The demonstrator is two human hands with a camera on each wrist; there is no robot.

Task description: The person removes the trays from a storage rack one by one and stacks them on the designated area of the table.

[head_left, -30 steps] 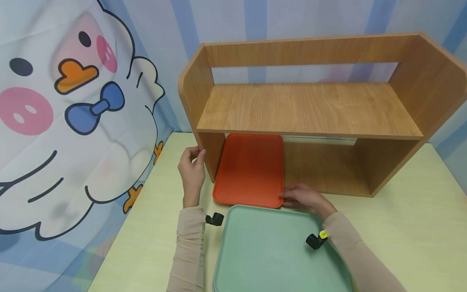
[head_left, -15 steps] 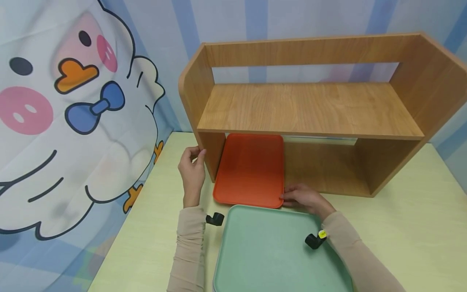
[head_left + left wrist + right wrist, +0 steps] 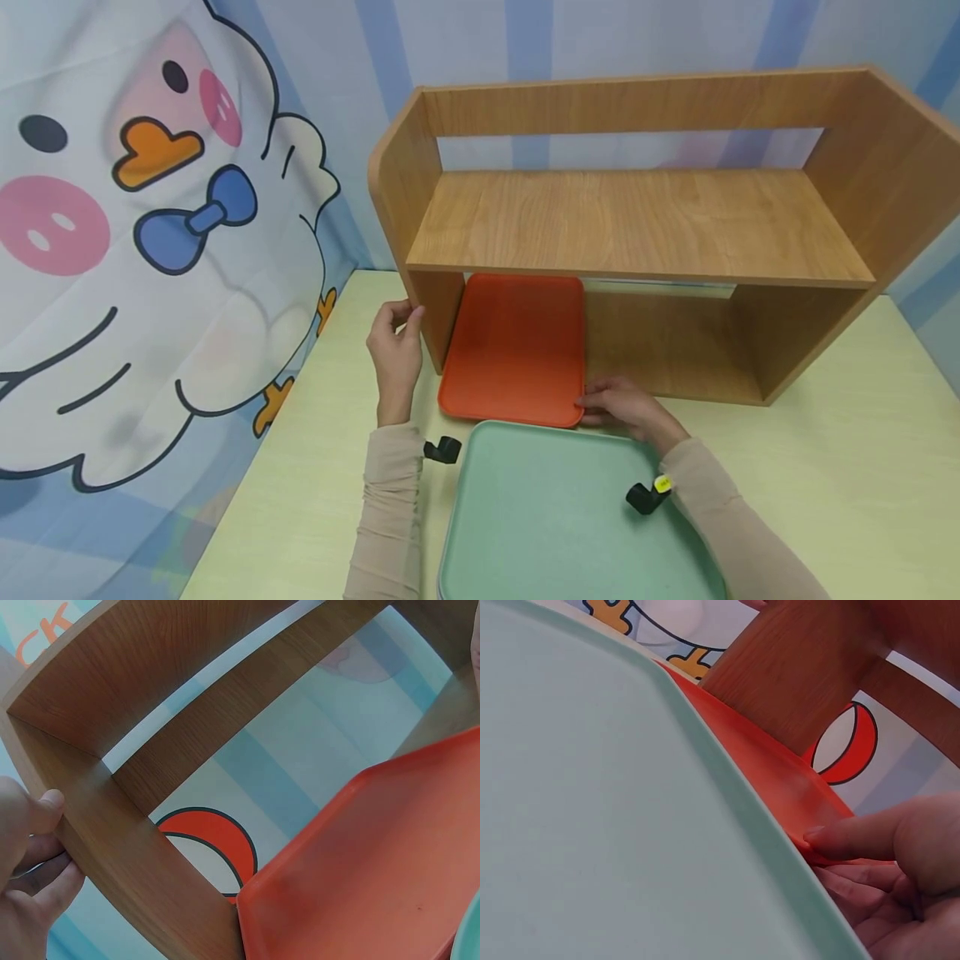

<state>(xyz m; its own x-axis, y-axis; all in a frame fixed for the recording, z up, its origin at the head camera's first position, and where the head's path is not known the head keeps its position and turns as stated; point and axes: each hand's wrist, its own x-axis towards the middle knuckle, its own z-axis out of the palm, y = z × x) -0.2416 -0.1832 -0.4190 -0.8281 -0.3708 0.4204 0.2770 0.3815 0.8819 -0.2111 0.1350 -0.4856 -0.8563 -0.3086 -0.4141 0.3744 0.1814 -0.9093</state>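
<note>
An orange-red tray (image 3: 517, 350) lies in the left part of the wooden shelf's (image 3: 637, 221) lower level, its near end jutting out past the front. My right hand (image 3: 626, 408) pinches its near right corner; in the right wrist view the thumb (image 3: 847, 838) is on the rim and the fingers are under it. My left hand (image 3: 396, 350) holds the front edge of the shelf's left side panel (image 3: 112, 825), thumb against the wood. Closer to me, a green tray (image 3: 570, 508) lies partly beneath my right forearm, with another rim just showing under its left edge.
A pale yellow table (image 3: 847, 467) carries the shelf and trays. Behind hangs a striped blue cloth (image 3: 465, 50), and a cloth with a cartoon bird (image 3: 247, 333) covers the left side. The shelf's upper board (image 3: 637, 242) overhangs the orange-red tray's far end.
</note>
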